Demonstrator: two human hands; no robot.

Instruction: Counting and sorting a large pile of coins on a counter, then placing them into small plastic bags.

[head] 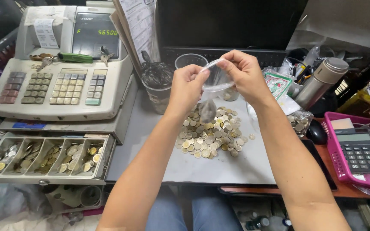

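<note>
My left hand and my right hand are raised above the counter, both pinching the mouth of a small clear plastic bag that hangs between them. Its lower part holds a few coins. Directly below lies a spread pile of silver and gold coins on the grey counter. Both forearms reach in from the bottom of the view.
A beige cash register stands at the left, its open coin drawer holding sorted coins. A clear cup and a bag-lined cup sit behind. A pink tray with a calculator, a flask and a bag of coins crowd the right.
</note>
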